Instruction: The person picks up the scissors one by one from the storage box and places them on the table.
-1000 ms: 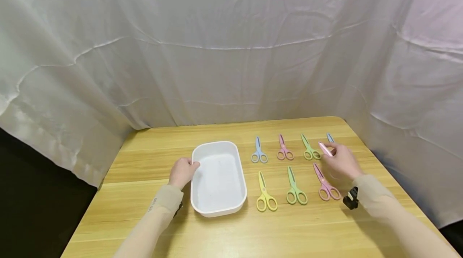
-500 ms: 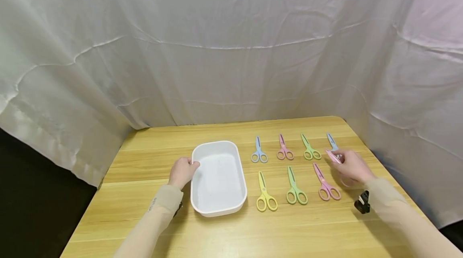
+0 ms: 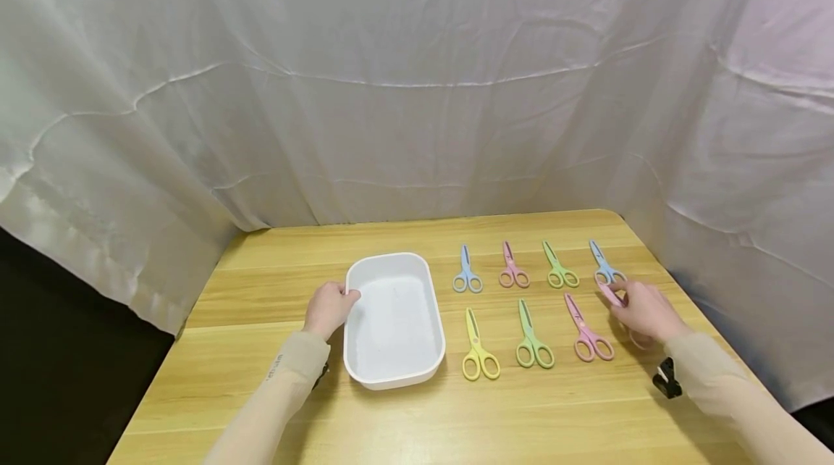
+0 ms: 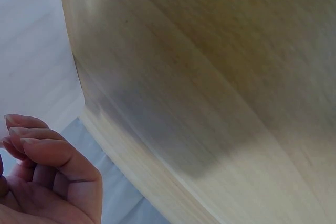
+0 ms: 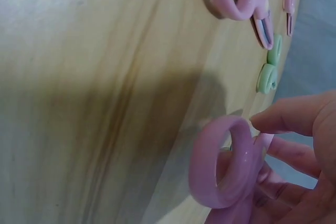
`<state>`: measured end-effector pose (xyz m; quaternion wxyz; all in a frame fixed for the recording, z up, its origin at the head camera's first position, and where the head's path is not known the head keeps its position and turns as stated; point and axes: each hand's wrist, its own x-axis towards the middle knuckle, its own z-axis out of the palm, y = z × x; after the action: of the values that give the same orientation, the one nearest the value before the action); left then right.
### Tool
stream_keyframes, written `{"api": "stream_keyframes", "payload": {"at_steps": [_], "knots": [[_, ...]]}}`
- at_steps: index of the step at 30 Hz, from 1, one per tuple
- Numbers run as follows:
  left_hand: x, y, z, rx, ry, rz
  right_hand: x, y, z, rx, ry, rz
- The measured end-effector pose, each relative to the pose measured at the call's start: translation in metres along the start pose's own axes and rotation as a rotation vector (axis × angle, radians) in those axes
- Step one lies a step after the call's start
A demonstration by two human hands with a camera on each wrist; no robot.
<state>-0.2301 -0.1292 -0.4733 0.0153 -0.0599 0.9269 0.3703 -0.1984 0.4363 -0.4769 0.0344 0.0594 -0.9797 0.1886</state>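
My left hand [image 3: 327, 311] grips the left wall of a white rectangular tray [image 3: 394, 327], thumb over the rim, in the head view. In the left wrist view that hand [image 4: 58, 177] shows curled fingers. On the right, my right hand [image 3: 645, 311] pinches pink scissors [image 3: 610, 295], their closed blades pointing up and left. One pink handle loop [image 5: 202, 171] faces the right wrist camera, thumb and fingertips just beyond it. Blue scissors [image 3: 606, 268] lie just behind this hand. To its left lie another pair of pink scissors [image 3: 589, 338].
Back row on the wooden table [image 3: 404, 421]: blue scissors [image 3: 465, 273], pink scissors [image 3: 511, 269] and green scissors [image 3: 557, 269]. Nearer lie yellow scissors [image 3: 478, 349] and green scissors [image 3: 531, 342]. A pale curtain [image 3: 417, 124] hangs behind the table and along its sides.
My right hand has moved right and closer to me with the pink scissors, uncovering the far-right blue scissors. The left hand and tray have stayed in place.
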Motion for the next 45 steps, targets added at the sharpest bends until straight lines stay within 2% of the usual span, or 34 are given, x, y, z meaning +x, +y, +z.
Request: {"api": "stream_keyframes", "payload": {"at_steps": [7, 17, 26, 36, 45], "knots": [[0.000, -0.001, 0.000, -0.005, -0.004, -0.010, -0.003, 0.000, 0.004, -0.039, -0.015, -0.009], [0.000, 0.000, 0.000, -0.005, 0.001, -0.009, -0.004, 0.001, 0.001, -0.090, -0.074, 0.075], [-0.002, 0.001, -0.001, -0.018, -0.006, -0.019, -0.004, 0.008, -0.005, -0.072, -0.121, 0.102], [0.000, 0.000, 0.000, -0.012, 0.001, -0.007, -0.005, 0.012, -0.008, -0.093, -0.113, 0.113], [-0.001, 0.000, 0.000, -0.010, 0.006, -0.003, -0.001, 0.015, -0.010, -0.079, -0.149, 0.141]]}}
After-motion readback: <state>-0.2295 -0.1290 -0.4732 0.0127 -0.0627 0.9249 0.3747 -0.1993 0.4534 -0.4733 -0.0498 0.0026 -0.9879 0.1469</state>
